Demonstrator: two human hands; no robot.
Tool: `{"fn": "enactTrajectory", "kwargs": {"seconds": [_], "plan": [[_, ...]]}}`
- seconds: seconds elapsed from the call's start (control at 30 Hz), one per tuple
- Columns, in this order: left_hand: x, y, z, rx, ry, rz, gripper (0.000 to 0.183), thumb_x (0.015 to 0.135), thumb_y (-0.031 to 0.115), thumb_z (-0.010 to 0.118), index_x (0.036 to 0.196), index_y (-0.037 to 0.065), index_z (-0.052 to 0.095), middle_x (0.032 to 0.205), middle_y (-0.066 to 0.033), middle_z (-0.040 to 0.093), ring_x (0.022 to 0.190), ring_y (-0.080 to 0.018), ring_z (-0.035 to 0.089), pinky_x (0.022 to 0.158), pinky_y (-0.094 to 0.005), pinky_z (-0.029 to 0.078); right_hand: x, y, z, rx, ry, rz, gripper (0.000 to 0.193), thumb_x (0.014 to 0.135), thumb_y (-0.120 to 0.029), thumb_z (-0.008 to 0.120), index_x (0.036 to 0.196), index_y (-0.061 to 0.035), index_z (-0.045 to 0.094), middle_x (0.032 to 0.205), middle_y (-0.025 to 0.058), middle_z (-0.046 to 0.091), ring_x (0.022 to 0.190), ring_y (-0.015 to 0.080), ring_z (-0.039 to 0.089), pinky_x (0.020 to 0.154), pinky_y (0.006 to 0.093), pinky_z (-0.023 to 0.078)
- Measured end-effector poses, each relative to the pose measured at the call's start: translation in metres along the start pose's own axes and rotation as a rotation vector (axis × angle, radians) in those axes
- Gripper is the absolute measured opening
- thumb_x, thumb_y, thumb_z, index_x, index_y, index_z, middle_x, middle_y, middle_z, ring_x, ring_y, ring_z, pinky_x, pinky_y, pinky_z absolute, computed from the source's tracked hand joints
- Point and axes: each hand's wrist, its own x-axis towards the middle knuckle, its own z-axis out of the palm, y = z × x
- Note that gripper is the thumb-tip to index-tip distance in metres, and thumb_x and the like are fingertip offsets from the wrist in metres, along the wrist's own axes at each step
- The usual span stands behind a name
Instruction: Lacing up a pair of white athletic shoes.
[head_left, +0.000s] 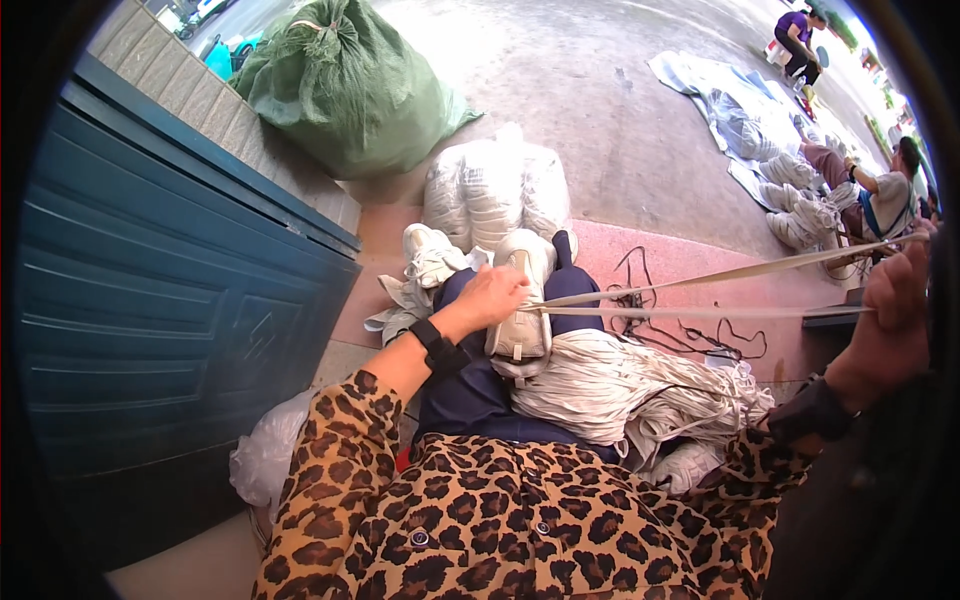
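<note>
A cream sneaker [524,335] rests across my lap, its toe pointing away from me. My left hand [495,296] is closed at its lacing area, the fingertips curled against the upper. From there a pale flat shoelace [690,312] runs to the right in two taut strands. Far out at the right edge, my raised right hand [895,290] is closed around the strands' other end. A thick bundle of cream shoelaces [625,385] lies over my right thigh. Another light sneaker [432,256] sits beyond my left knee.
Plastic-wrapped light bundles [495,195] stand ahead, near a big green sack [345,95]. A blue panelled door [180,290] flanks my left. Black laces [640,300] lie on pink paving. At right, a seated person [888,190] is beside piled shoes [800,220]; another person [797,45] bends farther off.
</note>
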Motion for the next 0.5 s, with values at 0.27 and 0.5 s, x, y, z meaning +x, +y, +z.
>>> {"fn": "enactTrajectory", "kwargs": {"seconds": [0.27,0.5], "plan": [[-0.015,0.026,-0.113,-0.83,-0.388,-0.07,0.04,0.092,0.036,0.044,0.073,0.005,0.06,0.072,-0.005,0.06,0.067,-0.0108,0.055,0.064,-0.0249,0.045,0.002,0.038,-0.045,-0.228,0.514,0.023,0.016,0.091,-0.014,0.041,0.078,-0.0054,0.043,0.059,-0.0049,0.028,0.047,0.0038,0.025,0.036,0.019,0.017],[-0.061,-0.02,-0.259,-1.606,0.29,0.254,0.027,0.093,0.026,0.042,0.071,0.01,0.043,0.055,0.0035,0.026,0.049,-0.0072,0.024,0.05,-0.0218,0.026,-0.043,0.186,-0.089,-0.943,0.648,0.664,0.019,0.085,-0.015,0.051,0.095,-0.0021,0.061,0.066,-0.0013,0.05,0.062,0.0087,0.048,0.055,0.0233,0.041]]}}
